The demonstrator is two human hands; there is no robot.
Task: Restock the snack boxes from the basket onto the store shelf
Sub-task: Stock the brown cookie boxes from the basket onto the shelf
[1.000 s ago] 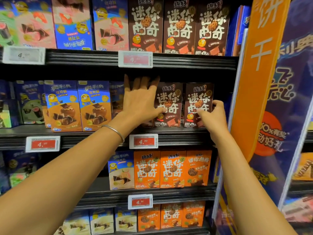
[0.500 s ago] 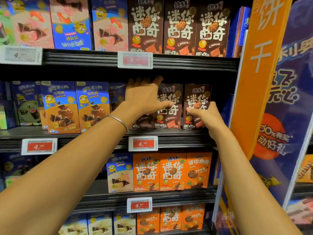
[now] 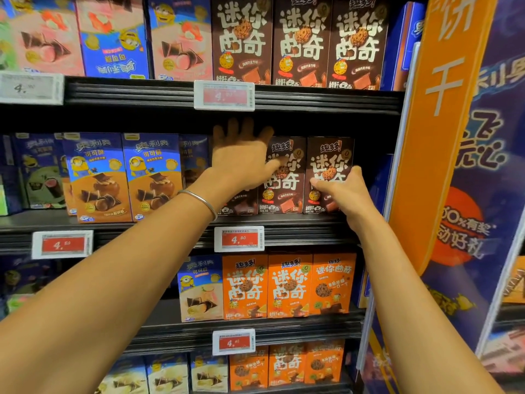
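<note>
Three dark brown snack boxes stand side by side on the second shelf (image 3: 301, 223). My left hand (image 3: 241, 160) lies flat on the front of the left box (image 3: 241, 206) with its fingers spread upward, hiding most of it, and its thumb reaches onto the middle box (image 3: 284, 194). My right hand (image 3: 343, 194) holds the right box (image 3: 326, 155) at its lower right. The thumb lies across the front and the fingers wrap round the right edge. The basket is not in view.
Blue boxes (image 3: 153, 177) stand left of the brown ones. More brown boxes (image 3: 301, 41) fill the shelf above, and orange boxes (image 3: 289, 285) the shelf below. Price tags (image 3: 238, 238) clip to the shelf edges. An orange sign panel (image 3: 437, 132) bounds the shelves on the right.
My right hand has slid a little left and up on the right box, its thumb now further across the front. My left hand stays flat on the left box.
</note>
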